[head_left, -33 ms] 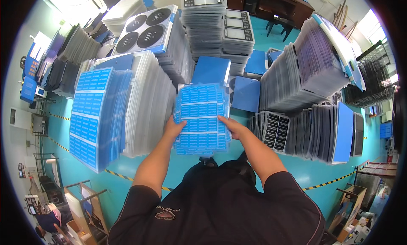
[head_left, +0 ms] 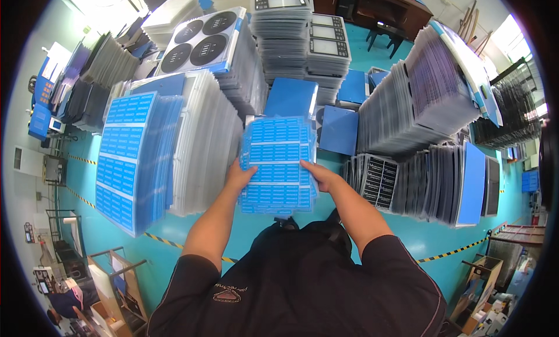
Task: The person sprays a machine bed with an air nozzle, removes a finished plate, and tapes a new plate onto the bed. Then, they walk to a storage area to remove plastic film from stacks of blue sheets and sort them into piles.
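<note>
Between my two hands is a loose stack of blue printed plastic sheets (head_left: pixel 273 162), its edges uneven and fanned. My left hand (head_left: pixel 240 177) grips its left edge, thumb on top and fingers hidden beneath. At the opposite edge my right hand (head_left: pixel 320 175) holds it the same way, thumb over the top sheet. Left of the held stack stands a tall pile of matching blue sheets (head_left: pixel 123 165), leaning on clear plastic sheets (head_left: pixel 204 145). Just beyond the held stack is a plain blue board (head_left: pixel 291 96).
Tall stacks of clear sheets (head_left: pixel 387 107) and dark sheets (head_left: pixel 428 182) stand on the right. Sheets with black circles (head_left: pixel 201 40) top a stack at the back left. Another blue board (head_left: pixel 339 130) leans beyond my right hand. Striped tape (head_left: pixel 451 252) marks the turquoise floor.
</note>
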The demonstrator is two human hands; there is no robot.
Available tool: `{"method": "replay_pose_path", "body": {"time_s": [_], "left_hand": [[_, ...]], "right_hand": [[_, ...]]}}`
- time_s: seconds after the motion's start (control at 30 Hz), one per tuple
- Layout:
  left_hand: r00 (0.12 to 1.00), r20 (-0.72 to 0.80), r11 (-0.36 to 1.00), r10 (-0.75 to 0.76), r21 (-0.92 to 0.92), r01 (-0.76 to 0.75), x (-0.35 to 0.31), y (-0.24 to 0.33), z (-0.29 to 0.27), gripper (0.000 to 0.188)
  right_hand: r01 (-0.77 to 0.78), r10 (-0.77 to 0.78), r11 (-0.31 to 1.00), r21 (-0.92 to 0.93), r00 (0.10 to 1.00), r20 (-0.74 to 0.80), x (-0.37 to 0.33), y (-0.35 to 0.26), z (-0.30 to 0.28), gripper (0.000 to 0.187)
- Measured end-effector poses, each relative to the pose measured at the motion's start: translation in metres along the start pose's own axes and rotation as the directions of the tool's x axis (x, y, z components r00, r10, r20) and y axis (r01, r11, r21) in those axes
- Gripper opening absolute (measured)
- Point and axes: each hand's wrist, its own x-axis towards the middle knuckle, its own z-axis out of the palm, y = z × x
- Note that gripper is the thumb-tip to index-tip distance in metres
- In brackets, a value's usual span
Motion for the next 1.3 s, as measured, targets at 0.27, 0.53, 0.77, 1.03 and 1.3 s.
{"method": "replay_pose_path", "body": {"time_s": [0.27,0.53,0.77,1.03,1.3], "left_hand": [[0.998,0.016,0.964,0.062,0.257,-0.064,-0.006,-0.018,-0.005,0.080],[0.997,0.019,0.921,0.079,0.381,-0.080,-0.062,0.067,-0.023,0.092],[0.877,0.460,0.964,-0.136,-0.145,0.225,-0.042,0.080,-0.031,0.075],[0.801,0.598,0.726,0.018,-0.559,0.401,-0.052,0.063,0.004,0.056],[0.843,0.537,0.788,0.030,-0.532,0.310,-0.060,0.054,0.029,0.061]], "right_hand": [[0.167,-0.163,0.976,-0.137,0.986,0.039,0.003,0.014,0.015,0.068],[0.200,-0.204,0.977,0.076,0.978,0.051,-0.030,0.039,-0.026,0.071],[0.215,-0.226,0.963,0.162,0.973,0.053,-0.092,0.044,-0.028,0.076],[0.276,-0.276,0.960,-0.039,0.961,-0.008,-0.118,0.021,-0.030,0.073],[0.230,-0.240,0.965,-0.127,0.968,-0.073,-0.088,0.052,-0.060,0.067]]}}
